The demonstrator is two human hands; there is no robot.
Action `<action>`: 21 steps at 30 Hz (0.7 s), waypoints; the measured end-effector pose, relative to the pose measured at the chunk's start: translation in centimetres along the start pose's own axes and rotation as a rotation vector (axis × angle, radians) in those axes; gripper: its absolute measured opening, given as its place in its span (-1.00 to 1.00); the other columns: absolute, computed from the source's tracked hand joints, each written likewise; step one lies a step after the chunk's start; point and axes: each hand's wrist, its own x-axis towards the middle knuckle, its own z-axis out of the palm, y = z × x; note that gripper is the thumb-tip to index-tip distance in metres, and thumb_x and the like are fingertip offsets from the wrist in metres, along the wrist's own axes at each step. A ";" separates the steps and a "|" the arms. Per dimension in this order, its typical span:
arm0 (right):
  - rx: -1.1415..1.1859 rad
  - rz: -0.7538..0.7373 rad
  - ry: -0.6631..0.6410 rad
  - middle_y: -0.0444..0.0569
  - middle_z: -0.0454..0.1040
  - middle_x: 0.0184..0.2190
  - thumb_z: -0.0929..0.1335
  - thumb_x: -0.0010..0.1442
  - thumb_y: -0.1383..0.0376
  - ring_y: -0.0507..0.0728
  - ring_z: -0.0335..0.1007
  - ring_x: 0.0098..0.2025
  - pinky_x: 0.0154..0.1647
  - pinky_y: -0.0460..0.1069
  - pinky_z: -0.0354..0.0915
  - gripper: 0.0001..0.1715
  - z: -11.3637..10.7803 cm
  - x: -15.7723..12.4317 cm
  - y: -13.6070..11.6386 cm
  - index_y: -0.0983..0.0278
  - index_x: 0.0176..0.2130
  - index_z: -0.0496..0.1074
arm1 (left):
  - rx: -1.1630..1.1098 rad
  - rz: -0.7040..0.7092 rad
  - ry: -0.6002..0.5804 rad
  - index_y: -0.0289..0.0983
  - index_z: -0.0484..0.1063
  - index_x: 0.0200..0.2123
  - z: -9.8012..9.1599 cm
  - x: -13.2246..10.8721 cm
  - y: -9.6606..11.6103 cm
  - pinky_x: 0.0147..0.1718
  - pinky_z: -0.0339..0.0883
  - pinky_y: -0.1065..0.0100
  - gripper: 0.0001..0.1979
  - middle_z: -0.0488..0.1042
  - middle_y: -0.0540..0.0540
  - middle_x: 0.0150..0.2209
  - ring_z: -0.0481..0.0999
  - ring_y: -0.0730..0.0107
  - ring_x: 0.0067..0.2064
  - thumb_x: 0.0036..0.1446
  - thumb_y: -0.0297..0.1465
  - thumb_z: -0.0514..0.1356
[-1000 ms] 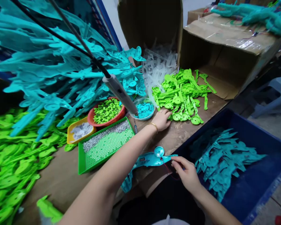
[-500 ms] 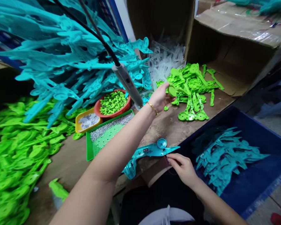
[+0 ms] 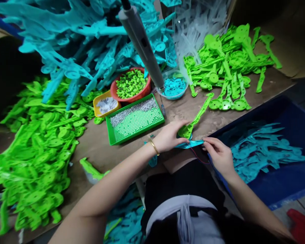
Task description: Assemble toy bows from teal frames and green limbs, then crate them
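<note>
Left hand [image 3: 166,137] near tray [image 3: 132,126] — silver bits [image 3: 130,111]

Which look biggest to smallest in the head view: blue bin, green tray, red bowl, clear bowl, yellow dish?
1. Blue bin
2. Green tray
3. Red bowl
Clear bowl, yellow dish: too alike to rank

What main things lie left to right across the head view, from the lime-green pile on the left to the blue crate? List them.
Pile of lime-green plastic parts, green perforated tray, left hand holding a long lime-green part, right hand, blue crate.
</note>
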 end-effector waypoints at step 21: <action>1.584 0.553 -1.166 -0.24 0.30 -0.66 0.37 0.19 0.22 -0.18 0.12 -0.76 -0.72 -0.29 0.12 -0.78 1.1 -6.7 -9.4 0.25 -0.46 0.41 | 0.142 0.015 -0.071 -0.37 0.36 0.09 0.4 -0.4 0.7 0.10 0.31 0.13 -0.38 0.49 -0.27 0.04 0.46 0.11 0.10 -0.02 -0.26 0.39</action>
